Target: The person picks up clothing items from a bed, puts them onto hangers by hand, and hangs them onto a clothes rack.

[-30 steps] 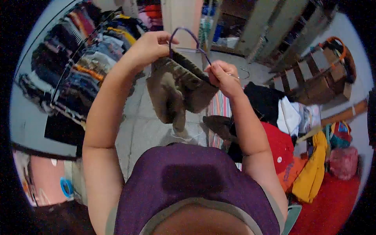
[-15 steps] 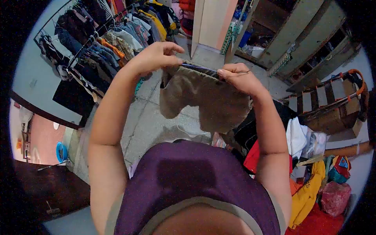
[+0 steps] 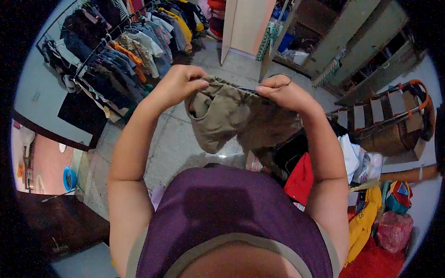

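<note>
An olive-brown pair of shorts (image 3: 222,113) hangs between my two hands, its gathered waistband stretched roughly level. At the waistband's left end, my left hand (image 3: 183,82) pinches the fabric between thumb and fingers. My right hand (image 3: 280,92) is closed on the waistband's right part. A short stretch of a dark purple hanger (image 3: 246,89) shows at the waistband beside my right fingers, and its thin metal hook (image 3: 283,75) curves over that hand. The rest of the hanger is hidden by the shorts and hand.
Racks of hung clothes (image 3: 139,51) stand at the left. Open metal cabinets (image 3: 338,37) are at the back right. A ladder-like frame with an orange edge (image 3: 389,111), boxes and piled clothes, including a yellow garment (image 3: 366,227), lie at the right. A blue basin (image 3: 69,179) is beyond a doorway.
The purple hanger, its loop in view a second ago, is now mostly hidden at the waistband. The shorts have been spread wider, and my left hand has lowered and closed on the waistband's left end.
</note>
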Demonstrator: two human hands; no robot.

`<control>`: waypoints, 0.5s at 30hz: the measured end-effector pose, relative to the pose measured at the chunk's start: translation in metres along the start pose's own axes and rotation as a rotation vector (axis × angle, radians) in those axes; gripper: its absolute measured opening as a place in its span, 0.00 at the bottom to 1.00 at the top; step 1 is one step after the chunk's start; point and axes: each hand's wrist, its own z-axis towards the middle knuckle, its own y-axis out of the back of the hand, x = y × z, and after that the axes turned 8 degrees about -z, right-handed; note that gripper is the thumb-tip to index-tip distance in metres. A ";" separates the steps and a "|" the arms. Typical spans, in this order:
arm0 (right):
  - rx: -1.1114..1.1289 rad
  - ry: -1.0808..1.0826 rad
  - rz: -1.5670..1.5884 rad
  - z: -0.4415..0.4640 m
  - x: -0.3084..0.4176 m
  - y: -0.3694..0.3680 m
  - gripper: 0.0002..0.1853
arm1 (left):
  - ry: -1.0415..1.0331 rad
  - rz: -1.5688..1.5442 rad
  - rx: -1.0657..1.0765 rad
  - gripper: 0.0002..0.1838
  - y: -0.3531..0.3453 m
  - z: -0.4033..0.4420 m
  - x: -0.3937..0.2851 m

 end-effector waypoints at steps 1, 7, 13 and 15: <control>0.015 -0.013 -0.011 0.001 0.004 0.002 0.17 | -0.018 0.022 -0.035 0.12 0.000 0.000 -0.001; 0.005 0.008 -0.091 0.016 0.008 0.006 0.17 | -0.237 0.253 -0.083 0.14 -0.015 0.006 0.000; -0.039 0.022 0.069 0.028 0.013 0.021 0.15 | -0.223 -0.080 -0.071 0.16 -0.012 0.020 0.010; -0.071 0.099 -0.017 0.030 0.029 0.026 0.14 | -0.143 -0.041 -0.001 0.12 0.000 0.031 0.024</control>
